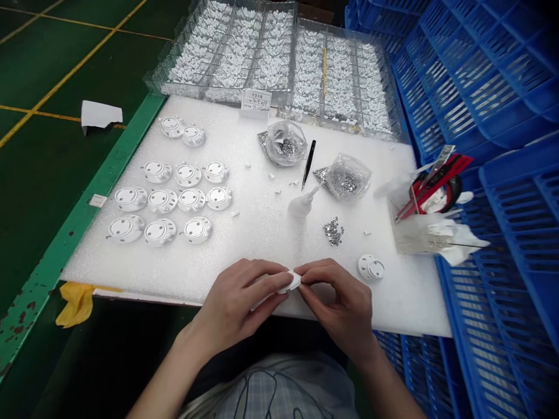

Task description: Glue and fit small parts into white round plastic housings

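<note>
Between my two hands, just above the near edge of the white foam board (257, 233), is a small white rounded piece (290, 281). My left hand (248, 299) grips it from the left with thumb and fingers. From the other side, my right hand (338, 297) pinches its right end; whether a smaller part sits in that pinch is hidden. Right of my right hand lies a white round piece with dark marks (371, 267). A little pile of tiny silvery metal parts (333, 231) is beyond my hands, near a white squeeze bottle (302, 203).
Several white round pieces (188, 199) stand in rows at left. Two clear bags of metal bits (286, 143) flank black tweezers (309, 164). Clear compartment trays (290, 96) of small white parts line the back. A tool holder (408, 230) and blue crates (489, 116) are at right.
</note>
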`<state>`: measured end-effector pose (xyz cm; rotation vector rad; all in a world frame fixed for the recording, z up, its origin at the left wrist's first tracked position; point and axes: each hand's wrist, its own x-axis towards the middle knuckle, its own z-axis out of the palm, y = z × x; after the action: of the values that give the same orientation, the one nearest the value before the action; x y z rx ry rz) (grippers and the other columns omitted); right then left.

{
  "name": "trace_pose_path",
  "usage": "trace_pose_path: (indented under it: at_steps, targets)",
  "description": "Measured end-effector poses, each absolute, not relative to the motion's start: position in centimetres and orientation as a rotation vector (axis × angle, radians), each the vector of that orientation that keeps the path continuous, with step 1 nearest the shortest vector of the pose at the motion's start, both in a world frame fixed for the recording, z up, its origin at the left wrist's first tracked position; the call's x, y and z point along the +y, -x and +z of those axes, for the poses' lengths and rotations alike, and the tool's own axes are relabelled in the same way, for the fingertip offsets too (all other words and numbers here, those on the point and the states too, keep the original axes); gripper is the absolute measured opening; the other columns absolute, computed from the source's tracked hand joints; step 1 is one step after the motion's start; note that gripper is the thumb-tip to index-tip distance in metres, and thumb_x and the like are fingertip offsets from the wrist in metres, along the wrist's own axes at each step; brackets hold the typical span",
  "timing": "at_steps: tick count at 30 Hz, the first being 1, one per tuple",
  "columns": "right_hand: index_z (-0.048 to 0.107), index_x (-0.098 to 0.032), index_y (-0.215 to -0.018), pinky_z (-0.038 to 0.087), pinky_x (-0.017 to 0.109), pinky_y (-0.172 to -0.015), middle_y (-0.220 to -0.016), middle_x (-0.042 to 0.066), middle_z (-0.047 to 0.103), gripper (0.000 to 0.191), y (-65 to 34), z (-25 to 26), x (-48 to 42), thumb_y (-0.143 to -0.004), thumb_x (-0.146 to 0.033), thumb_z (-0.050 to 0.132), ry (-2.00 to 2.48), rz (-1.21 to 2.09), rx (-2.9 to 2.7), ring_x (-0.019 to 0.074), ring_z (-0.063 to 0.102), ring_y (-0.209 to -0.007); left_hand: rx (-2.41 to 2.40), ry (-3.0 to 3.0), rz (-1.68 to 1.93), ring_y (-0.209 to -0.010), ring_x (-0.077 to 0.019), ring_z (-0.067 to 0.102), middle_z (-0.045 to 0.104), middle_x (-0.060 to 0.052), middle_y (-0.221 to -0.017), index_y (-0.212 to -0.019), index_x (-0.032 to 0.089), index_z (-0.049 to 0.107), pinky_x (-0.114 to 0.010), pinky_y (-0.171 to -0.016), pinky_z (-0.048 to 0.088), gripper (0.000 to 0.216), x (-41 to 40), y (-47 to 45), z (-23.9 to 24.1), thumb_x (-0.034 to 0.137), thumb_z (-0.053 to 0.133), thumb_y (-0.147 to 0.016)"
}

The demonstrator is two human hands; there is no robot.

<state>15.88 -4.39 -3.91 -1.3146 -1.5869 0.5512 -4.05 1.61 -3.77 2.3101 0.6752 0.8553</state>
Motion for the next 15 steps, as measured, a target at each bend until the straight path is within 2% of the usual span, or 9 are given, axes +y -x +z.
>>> trace_pose_path:
  at_steps: [5, 8, 12, 15]
  targets:
    - [0.065, -0.023, -0.09, 0.06, 0.024, -0.067, -0.088, 0.0, 0.076, 0.021, -16.1, -4.2, -4.7, -0.089, -0.003, 0.07, 1.276, 0.622, -1.513, 0.0143, 0.074, -0.077, 0.619, -2.149, 0.822, -0.091, -0.0171, 0.073, 0.075, -0.007, -0.108, -0.125, 0.018, 0.065, -0.024, -0.079, 0.058, 0.023, 1.3, 3.9, -3.1, 0.015, 0.063, -0.103]
    - [0.067, -0.024, -0.09, 0.058, 0.024, -0.063, -0.082, -0.001, 0.074, 0.019, -16.4, -4.2, -4.7, -0.088, -0.006, 0.072, 1.249, 0.689, -1.414, 0.0141, 0.071, -0.073, 0.623, -1.975, 0.82, -0.09, -0.0142, 0.071, 0.072, -0.006, -0.108, -0.128, 0.021, 0.064, -0.019, -0.08, 0.058, 0.03, 0.6, 3.5, -3.0, 0.016, 0.071, -0.098]
    - [0.069, -0.025, -0.089, 0.054, 0.023, -0.059, -0.076, -0.002, 0.07, 0.02, -16.5, -4.1, -4.7, -0.086, -0.006, 0.073, 1.239, 0.763, -1.295, 0.0132, 0.067, -0.069, 0.684, -1.771, 0.822, -0.084, -0.0115, 0.069, 0.07, -0.004, -0.117, -0.129, 0.027, 0.066, -0.018, -0.079, 0.059, 0.039, -0.1, 2.7, -3.0, 0.019, 0.079, -0.093]
    - [0.067, -0.025, -0.085, 0.053, 0.022, -0.059, -0.074, -0.003, 0.068, 0.02, -16.6, -3.7, -4.6, -0.085, -0.006, 0.074, 1.212, 0.89, -1.224, 0.0124, 0.065, -0.067, 0.663, -1.645, 0.8, -0.091, -0.0133, 0.071, 0.07, -0.005, -0.124, -0.129, 0.03, 0.069, -0.018, -0.079, 0.06, 0.044, -0.3, 2.5, -2.9, 0.018, 0.083, -0.09]
